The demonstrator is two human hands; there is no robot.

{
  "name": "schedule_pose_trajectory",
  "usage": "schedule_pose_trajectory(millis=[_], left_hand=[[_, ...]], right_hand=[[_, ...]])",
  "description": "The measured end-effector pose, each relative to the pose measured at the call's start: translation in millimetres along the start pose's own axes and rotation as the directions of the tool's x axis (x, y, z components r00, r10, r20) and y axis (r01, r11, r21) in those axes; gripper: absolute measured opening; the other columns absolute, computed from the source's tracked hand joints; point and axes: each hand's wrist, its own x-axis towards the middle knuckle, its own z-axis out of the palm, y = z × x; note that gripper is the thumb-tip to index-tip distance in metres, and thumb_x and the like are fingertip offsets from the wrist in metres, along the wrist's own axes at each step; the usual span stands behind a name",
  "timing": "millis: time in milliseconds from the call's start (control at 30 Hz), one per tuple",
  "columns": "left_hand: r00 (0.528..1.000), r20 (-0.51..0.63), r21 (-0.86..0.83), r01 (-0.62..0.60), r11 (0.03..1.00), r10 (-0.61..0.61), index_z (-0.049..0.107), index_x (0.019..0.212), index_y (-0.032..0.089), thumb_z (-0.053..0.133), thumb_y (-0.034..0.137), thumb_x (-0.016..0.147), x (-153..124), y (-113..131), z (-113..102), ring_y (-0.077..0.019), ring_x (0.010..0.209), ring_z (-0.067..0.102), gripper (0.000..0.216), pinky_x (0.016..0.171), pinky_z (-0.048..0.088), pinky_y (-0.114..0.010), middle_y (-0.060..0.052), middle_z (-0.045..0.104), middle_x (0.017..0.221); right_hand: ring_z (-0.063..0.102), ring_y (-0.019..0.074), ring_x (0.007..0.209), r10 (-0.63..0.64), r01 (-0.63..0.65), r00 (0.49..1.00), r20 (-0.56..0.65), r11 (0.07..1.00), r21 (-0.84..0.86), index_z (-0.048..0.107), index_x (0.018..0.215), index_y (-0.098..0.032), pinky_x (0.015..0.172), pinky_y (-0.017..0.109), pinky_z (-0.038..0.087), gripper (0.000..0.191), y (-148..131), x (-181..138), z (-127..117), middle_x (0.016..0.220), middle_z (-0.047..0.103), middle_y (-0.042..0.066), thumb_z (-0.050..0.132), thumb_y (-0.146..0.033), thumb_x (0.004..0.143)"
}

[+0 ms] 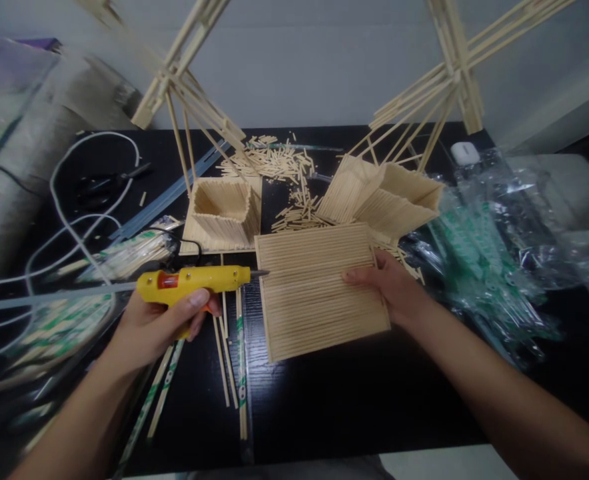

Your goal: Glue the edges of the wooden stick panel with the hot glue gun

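Yellow plastic fills the left hand (162, 327), whose grip is wrapped around the handle of a glue gun (199, 279). A long pale glue stick (74, 293) runs out of its back. Its metal nozzle (258, 273) points at the left side of a flat wooden panel (319, 300) made of thin sticks; whether they touch, I cannot tell. The right hand (399, 288) pinches the panel at its right side, thumb on the upper face, fingers hidden beneath. The panel is over the middle of the black bench (319, 407). Toward the far edge, a square stick box (223, 227) stands upright, left of a tilted box (399, 203). Short stick pieces (279, 162) lie heaped there. A white case (465, 154) lies near the far right corner, clear plastic wrappers (489, 247) toward the right edge, loose long sticks (221, 367) toward the near edge.
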Motion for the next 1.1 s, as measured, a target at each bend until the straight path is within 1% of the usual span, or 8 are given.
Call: schedule_pose_trajectory(millis=[133,267,433,533,700,967,1100], left_hand=[[1.0,0.017,0.023,0.017,1.0,-0.018,0.087,0.075,0.015,0.087,0.066,0.097,0,1,0,-0.0148,0.038,0.06,0.056,0.035,0.05,-0.023,-0.01,0.079,0.061],[0.997,0.052,0.023,0.046,0.999,-0.048,0.088,0.076,0.018,0.085,0.066,0.097,0,-1,0,-0.0155,0.037,0.059,0.053,0.035,0.049,-0.025,-0.009,0.078,0.06],[0.991,0.088,0.072,0.09,0.993,-0.096,0.089,0.077,0.024,0.079,0.072,0.1,-3,-9,-5,-0.0171,0.038,0.059,0.053,0.037,0.048,-0.027,-0.005,0.067,0.05],[0.989,0.101,0.073,0.098,0.992,-0.105,0.089,0.078,0.023,0.08,0.07,0.1,-3,-11,-7,-0.0171,0.037,0.059,0.052,0.038,0.048,-0.028,-0.006,0.07,0.052],[0.983,0.153,0.047,0.096,0.994,-0.102,0.088,0.079,0.018,0.08,0.065,0.101,-3,-11,-8,-0.0159,0.037,0.059,0.053,0.036,0.047,-0.026,-0.009,0.074,0.057],[0.976,0.177,0.094,0.113,0.989,-0.128,0.086,0.073,0.017,0.078,0.073,0.099,-3,-7,-7,-0.0161,0.035,0.057,0.062,0.036,0.045,-0.024,-0.008,0.07,0.051],[0.967,0.221,0.095,0.108,0.99,-0.126,0.086,0.074,0.018,0.079,0.072,0.099,-2,-5,-7,-0.015,0.036,0.058,0.059,0.036,0.047,-0.024,-0.009,0.076,0.058]], right_hand=[[0.088,0.0346,0.093,-0.009,0.009,1.0,-0.009,1.0,0.001,0.082,0.088,-0.026,0.091,0.049,0.069,0.038,0,0,-1,0.097,0.092,0.005,0.106,-0.033,0.06],[0.088,0.0358,0.097,-0.016,0.017,0.999,-0.046,1.0,0.013,0.082,0.091,-0.027,0.094,0.051,0.069,0.038,0,2,-2,0.101,0.092,0.005,0.105,-0.033,0.061],[0.087,0.0391,0.107,-0.03,0.031,0.997,-0.077,1.0,0.001,0.081,0.092,-0.028,0.102,0.055,0.068,0.039,-2,3,-1,0.108,0.092,0.005,0.104,-0.034,0.061],[0.086,0.04,0.11,-0.036,0.036,0.994,-0.103,0.999,0.003,0.082,0.095,-0.027,0.103,0.056,0.068,0.042,-3,3,-1,0.109,0.092,0.007,0.104,-0.035,0.061],[0.086,0.0393,0.11,-0.042,0.044,0.992,-0.121,0.999,0.016,0.082,0.096,-0.027,0.106,0.056,0.067,0.044,-2,4,-1,0.11,0.092,0.006,0.105,-0.036,0.06],[0.084,0.0433,0.118,-0.055,0.059,0.99,-0.126,0.998,0.025,0.08,0.093,-0.027,0.109,0.06,0.067,0.042,-2,5,-3,0.112,0.091,0.007,0.105,-0.037,0.06],[0.084,0.0443,0.12,-0.056,0.061,0.988,-0.146,0.998,0.032,0.08,0.094,-0.028,0.108,0.061,0.067,0.043,-2,6,-4,0.113,0.091,0.007,0.106,-0.038,0.06]])
